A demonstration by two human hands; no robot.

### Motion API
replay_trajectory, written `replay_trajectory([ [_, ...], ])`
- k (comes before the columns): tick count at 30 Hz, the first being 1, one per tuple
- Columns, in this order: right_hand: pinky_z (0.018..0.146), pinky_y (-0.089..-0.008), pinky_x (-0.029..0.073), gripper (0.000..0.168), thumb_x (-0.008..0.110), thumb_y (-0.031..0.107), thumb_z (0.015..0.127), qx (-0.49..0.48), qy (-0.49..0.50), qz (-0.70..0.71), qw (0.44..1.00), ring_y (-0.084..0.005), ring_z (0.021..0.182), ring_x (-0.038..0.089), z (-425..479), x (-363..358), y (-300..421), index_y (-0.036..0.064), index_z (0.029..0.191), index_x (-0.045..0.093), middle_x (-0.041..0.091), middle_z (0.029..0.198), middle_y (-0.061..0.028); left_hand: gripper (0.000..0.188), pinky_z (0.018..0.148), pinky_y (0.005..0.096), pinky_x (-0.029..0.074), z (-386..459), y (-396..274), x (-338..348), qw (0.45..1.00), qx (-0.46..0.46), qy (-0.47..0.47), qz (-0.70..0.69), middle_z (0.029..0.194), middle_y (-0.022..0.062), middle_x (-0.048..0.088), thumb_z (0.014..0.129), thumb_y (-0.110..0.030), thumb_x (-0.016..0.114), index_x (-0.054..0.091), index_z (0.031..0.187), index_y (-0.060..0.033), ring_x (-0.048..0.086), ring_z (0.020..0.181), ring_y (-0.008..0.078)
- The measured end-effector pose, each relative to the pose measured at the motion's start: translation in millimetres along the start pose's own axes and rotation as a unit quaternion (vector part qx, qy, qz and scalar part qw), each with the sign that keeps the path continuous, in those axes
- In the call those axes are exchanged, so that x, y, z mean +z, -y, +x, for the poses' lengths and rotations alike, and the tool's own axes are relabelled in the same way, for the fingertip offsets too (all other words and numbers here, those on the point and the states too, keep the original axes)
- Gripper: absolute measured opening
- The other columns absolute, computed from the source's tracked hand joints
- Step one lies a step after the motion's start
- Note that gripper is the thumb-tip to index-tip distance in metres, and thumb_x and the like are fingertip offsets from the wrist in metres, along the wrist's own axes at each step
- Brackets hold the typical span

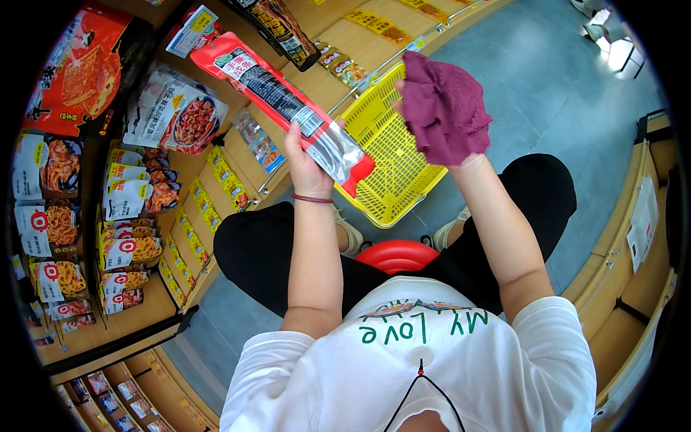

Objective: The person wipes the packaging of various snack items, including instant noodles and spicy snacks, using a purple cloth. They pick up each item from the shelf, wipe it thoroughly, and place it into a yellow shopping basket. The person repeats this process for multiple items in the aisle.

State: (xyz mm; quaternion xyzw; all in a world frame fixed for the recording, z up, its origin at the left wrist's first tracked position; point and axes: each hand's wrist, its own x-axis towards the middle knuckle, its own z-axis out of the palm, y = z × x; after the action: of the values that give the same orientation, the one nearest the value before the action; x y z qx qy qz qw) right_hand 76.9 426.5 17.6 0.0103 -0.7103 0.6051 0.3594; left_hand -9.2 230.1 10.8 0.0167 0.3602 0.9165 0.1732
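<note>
My left hand [310, 167] grips the lower end of a long red snack packet [280, 102]. The packet slants up and to the left, its dark printed panel and barcode facing me and its silver end by my thumb. A maroon cloth [445, 108] is draped over my right hand [468, 162], hiding most of the fingers; a few fingertips show at its left edge. Between and below both hands stands a yellow plastic basket [388, 162] with a slotted floor, on the tiles between my feet.
Wooden shelves [318, 89] run along the left and front, bearing several small packets. White food pouches [175, 110] and a red noodle bag [89, 73] hang at the left. A red stool [397, 256] is under me. More shelving [621, 259] stands at the right, beyond grey floor tiles [540, 97].
</note>
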Motion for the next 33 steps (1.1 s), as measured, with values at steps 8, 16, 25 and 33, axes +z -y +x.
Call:
replay_trajectory([
  [8,0.085,-0.0306,0.044,0.039,0.054,0.028,0.089,0.206,-0.045,0.317,0.925,-0.0214,0.097,0.057,-27,25,-28,0.006,0.122,0.052,0.06,0.109,-0.007,0.046,0.09,0.0479,0.047,2,2,-8,0.998,0.039,0.018,0.05,0.111,0.0121,0.058,0.091,-0.037,0.041,0.045,0.123,-0.0028,0.059,0.1,0.0305],
  [16,0.11,-0.04,0.022,0.058,0.048,0.024,0.092,0.114,0.11,-0.06,0.986,-0.0373,0.132,0.03,-94,82,-17,-0.003,0.138,0.026,0.03,0.14,-0.0258,0.046,0.088,0.0442,0.048,-2,21,4,0.997,0.075,-0.013,0.02,0.107,0.0099,0.058,0.094,-0.042,0.036,0.047,0.12,-0.005,0.059,0.099,0.0319],
  [25,0.11,-0.0478,0.017,0.062,0.048,0.026,0.091,0.089,0.117,-0.13,0.981,-0.0458,0.134,0.019,-96,78,-12,0.0,0.14,0.02,0.022,0.142,-0.0317,0.049,0.1,0.0429,0.041,-19,30,12,0.997,0.04,0.046,0.04,0.122,0.0089,0.051,0.097,-0.043,0.033,0.041,0.128,-0.0057,0.052,0.113,0.0266],
  [33,0.108,-0.0431,0.023,0.055,0.046,0.024,0.093,0.126,0.092,-0.039,0.987,-0.0429,0.131,0.027,-92,77,-15,0.0,0.138,0.024,0.029,0.138,-0.0299,0.062,0.105,0.0361,0.033,-21,39,4,0.97,0.087,0.161,0.162,0.144,0.0084,0.032,0.097,-0.048,0.033,0.025,0.142,-0.0068,0.036,0.129,0.02],
])
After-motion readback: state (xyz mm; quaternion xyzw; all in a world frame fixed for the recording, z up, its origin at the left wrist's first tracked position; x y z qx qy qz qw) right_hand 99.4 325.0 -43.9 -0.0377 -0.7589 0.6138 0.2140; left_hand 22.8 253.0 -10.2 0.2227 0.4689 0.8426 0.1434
